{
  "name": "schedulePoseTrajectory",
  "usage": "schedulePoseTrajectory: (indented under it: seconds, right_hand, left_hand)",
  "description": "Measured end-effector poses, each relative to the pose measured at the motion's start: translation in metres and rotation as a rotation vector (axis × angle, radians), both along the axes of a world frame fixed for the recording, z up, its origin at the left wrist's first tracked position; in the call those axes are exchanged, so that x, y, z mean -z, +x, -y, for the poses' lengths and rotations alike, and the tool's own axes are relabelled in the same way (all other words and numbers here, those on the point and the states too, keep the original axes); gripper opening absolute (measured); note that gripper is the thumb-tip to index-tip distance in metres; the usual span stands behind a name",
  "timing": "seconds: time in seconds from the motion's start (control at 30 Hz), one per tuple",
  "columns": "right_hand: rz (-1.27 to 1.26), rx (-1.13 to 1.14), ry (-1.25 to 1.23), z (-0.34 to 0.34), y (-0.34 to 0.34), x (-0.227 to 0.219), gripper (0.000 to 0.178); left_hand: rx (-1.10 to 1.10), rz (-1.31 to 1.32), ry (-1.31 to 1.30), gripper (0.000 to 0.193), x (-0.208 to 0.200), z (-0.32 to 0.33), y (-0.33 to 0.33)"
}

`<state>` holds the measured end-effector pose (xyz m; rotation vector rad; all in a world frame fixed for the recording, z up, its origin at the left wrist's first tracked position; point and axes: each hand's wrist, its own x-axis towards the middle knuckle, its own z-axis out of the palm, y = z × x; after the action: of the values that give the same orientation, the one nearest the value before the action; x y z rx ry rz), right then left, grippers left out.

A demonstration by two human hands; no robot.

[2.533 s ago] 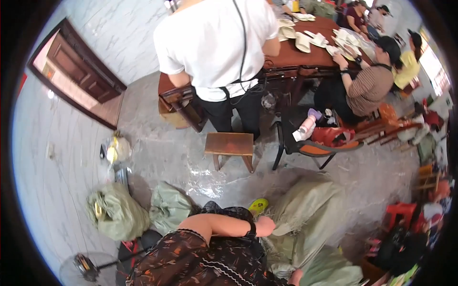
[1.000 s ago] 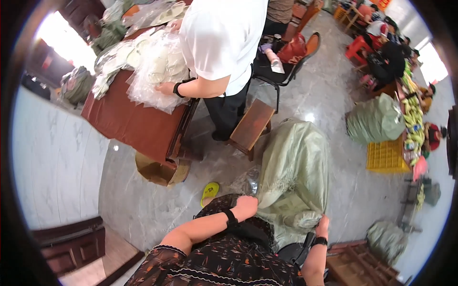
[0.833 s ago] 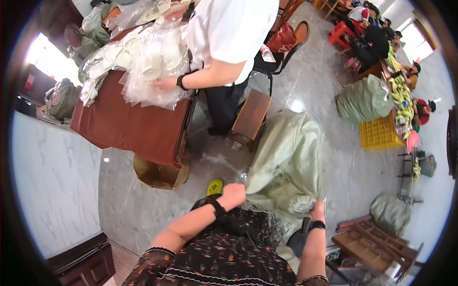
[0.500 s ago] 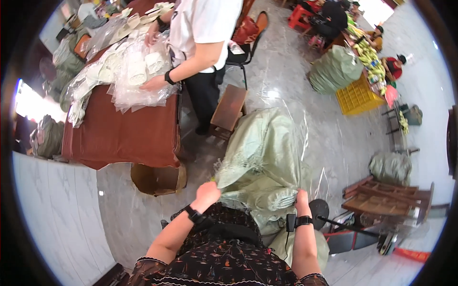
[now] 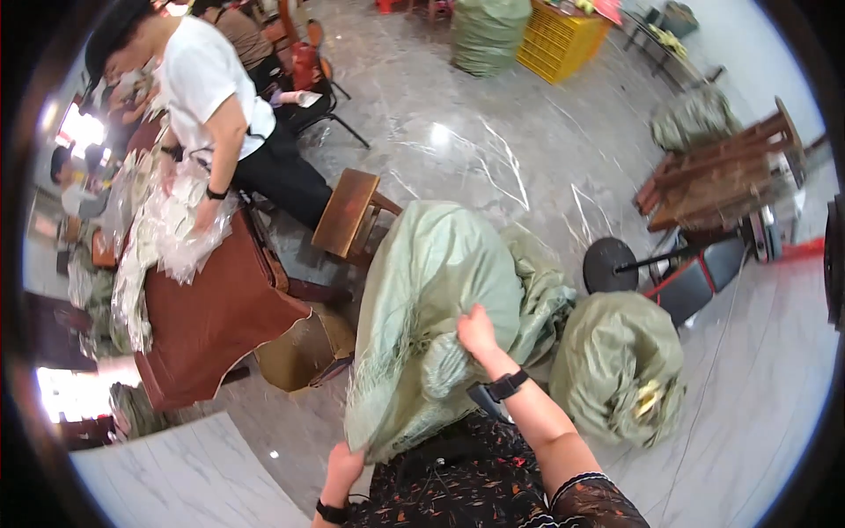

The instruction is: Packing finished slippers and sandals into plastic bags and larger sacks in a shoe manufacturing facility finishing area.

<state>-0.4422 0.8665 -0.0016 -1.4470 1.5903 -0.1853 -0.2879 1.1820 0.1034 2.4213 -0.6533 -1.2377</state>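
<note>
A large pale green woven sack (image 5: 440, 255) stands upright before me, its mouth turned toward my body and its near edge frayed into loose threads. My left hand (image 5: 345, 464) is closed on the sack's lower left rim, close to my waist. Further up and to the right, my right hand (image 5: 476, 332) grips the sack's cloth with curled fingers. Just below that hand, a whitish-green rolled bundle (image 5: 446, 365) shows at the sack's mouth; what it is I cannot tell. The inside of the sack is mostly hidden.
Another green sack (image 5: 616, 370) stands at the right, beside a black and red padded bench (image 5: 704, 277). To the left are a wooden stool (image 5: 346, 214), a cardboard box (image 5: 304, 352) and a brown-covered table (image 5: 202, 326), where a co-worker (image 5: 211, 97) handles clear plastic bags.
My view has turned to the right. My right hand has moved inward and up over the sack, while my left hand has drawn its rim down toward me.
</note>
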Motion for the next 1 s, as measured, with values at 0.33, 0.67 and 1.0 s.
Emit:
schedulePoseTrajectory:
  seconds: [0.33,0.67,1.0]
  right_hand:
    - [0.098,-0.225,-0.037,-0.154,0.040,-0.011,0.029]
    - [0.131,-0.275,0.045,-0.193,0.027,-0.017,0.029]
    - [0.351,-0.701,0.357,-0.235,0.040,0.066,0.039]
  left_hand:
    - [-0.012,-0.025,0.313,0.041,0.014,-0.140,-0.023]
    - [-0.398,0.140,0.116,0.033,-0.033,-0.216,0.028]
    - [-0.676,0.093,-0.150,0.045,0.080,-0.137,0.034]
